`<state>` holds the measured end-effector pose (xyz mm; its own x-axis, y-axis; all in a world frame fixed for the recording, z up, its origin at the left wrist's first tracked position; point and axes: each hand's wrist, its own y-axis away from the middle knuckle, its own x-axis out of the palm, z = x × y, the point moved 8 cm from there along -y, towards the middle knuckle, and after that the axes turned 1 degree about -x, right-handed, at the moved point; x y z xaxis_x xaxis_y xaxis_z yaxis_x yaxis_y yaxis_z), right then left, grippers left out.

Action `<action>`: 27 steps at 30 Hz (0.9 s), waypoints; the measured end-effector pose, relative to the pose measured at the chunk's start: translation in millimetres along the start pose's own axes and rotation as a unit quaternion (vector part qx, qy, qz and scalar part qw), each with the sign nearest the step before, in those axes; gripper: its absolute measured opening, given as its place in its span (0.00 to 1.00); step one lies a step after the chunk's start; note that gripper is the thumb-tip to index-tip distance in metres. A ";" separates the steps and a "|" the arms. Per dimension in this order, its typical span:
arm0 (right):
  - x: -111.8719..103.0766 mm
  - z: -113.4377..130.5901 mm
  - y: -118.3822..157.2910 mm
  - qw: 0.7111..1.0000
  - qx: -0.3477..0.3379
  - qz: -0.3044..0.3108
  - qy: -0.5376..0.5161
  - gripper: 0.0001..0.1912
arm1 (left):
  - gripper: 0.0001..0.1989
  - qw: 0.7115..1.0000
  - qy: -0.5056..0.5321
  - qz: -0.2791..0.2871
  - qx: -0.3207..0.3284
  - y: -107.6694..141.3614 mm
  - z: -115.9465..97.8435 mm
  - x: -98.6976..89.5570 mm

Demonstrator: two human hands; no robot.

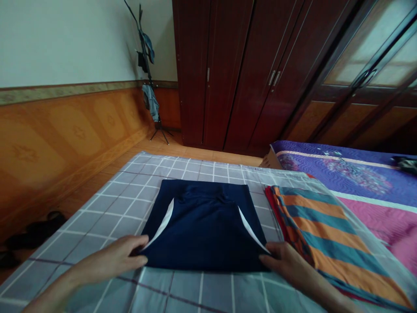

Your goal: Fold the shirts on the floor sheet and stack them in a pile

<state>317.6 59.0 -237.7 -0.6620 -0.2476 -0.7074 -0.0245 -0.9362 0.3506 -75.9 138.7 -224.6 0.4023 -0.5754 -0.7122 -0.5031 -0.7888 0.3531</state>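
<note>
A folded navy garment with white side stripes point(203, 230) lies flat on a grey checked bedsheet point(97, 230). My left hand point(114, 258) is at its near left corner, with the fingers pinching the edge. My right hand point(283, 261) grips the near right corner in the same way. Just right of my right hand lies a folded cloth with orange and teal stripes point(329, 237), its red underlayer showing along the left edge. My right forearm passes close beside this cloth.
A purple and pink quilt point(345, 171) covers the surface to the right, and a dark object lies at its far edge. Beyond stand a dark wooden wardrobe point(247, 65) and a clothes stand point(150, 82). Dark shoes point(32, 234) sit on the floor at left.
</note>
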 end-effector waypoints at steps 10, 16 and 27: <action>-6.3 23.1 -15.9 0.981 0.028 -0.084 0.175 0.20 | 0.17 0.988 -0.034 -0.139 -0.049 -45.4 -9.3 -11.4; 22.8 4.7 -10.3 0.977 -0.004 -0.058 0.204 0.09 | 0.07 0.982 -0.072 -0.165 -0.052 -77.8 -6.8 3.9; -33.6 57.6 -58.5 0.970 -0.007 -0.138 0.202 0.18 | 0.26 0.989 -0.056 -0.136 -0.015 -129.8 -38.3 -23.8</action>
<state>298.1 136.5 -199.1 -0.2834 -0.0628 -0.9569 -0.1461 -0.9834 0.1078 9.1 246.5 -230.3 0.4306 -0.3153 -0.8457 -0.3652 -0.9177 0.1562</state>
